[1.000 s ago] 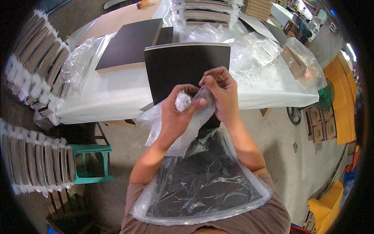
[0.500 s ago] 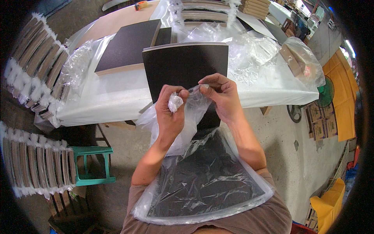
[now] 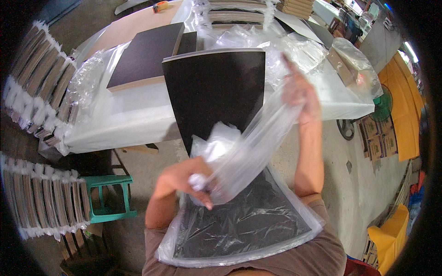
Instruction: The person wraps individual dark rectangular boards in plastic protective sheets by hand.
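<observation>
left hand [image 3: 186, 180]: low, above the lap; fingers curled nearly closed round a bunched end of clear film, with a crumpled whitish wad [image 3: 198, 182] showing at the grip
right hand [image 3: 300, 97]: raised, to the right of the black panel, blurred; fingers gathered on the other end of the film, one pointing upward; exact gap between them, cannot tell
clear film [image 3: 261, 136]: drawn slantwise between both hands, crossing in front of the panel
black panel [image 3: 214, 87]: upright at the near side of the bench [image 3: 133, 117], upper part bare, lower part behind the film
bagged black sheet [image 3: 244, 230]: on the lap, beneath glossy plastic; joined to the panel or separate, cannot tell
dark-topped block [image 3: 147, 53]: flat on the bench, left of the panel
crumpled plastic [image 3: 301, 51]: heaped on the bench, right of the panel
green stool [image 3: 110, 180]: on the floor at left
</observation>
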Demonstrator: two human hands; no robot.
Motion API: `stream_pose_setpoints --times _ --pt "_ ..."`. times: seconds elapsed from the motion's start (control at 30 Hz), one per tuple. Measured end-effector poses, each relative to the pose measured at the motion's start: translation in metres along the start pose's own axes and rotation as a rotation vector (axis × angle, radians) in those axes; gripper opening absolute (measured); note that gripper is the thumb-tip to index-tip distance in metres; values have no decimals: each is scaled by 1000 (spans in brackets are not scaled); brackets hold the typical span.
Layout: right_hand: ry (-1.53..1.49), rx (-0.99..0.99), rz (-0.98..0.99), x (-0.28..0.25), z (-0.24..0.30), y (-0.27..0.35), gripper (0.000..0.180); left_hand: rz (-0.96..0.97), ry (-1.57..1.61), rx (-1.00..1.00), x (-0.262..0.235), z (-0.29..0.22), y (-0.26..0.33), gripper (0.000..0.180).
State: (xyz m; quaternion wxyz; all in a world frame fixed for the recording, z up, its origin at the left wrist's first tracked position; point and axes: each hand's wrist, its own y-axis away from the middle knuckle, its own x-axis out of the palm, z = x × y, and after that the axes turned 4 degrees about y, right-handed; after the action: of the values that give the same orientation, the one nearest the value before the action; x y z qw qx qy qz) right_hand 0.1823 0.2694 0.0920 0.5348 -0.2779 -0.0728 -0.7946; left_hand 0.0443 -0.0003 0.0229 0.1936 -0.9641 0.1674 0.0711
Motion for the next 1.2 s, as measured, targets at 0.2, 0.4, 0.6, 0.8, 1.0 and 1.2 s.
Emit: stream_pose_setpoints --times 0.2,0.4,0.6,0.8,1.0,1.2 --pt "312 214 161 -10 -19 15 48 -1267 285 -16 -5 -32 32 30" --pt "588 -258 593 -3 -60 43 44 -1397 615 225 -11 10 24 24" --pt "506 237 1450 18 -81 21 31 -1118 696 204 -5 16 27 24" --pt "638 280 829 20 -59 26 57 -992 714 117 14 25 34 25" --pt "715 374 941 29 -58 31 83 -1069 524 109 -15 5 40 27" --pt "256 83 107 -28 -15 -4 65 -1062 -428 -406 -66 -16 31 29"
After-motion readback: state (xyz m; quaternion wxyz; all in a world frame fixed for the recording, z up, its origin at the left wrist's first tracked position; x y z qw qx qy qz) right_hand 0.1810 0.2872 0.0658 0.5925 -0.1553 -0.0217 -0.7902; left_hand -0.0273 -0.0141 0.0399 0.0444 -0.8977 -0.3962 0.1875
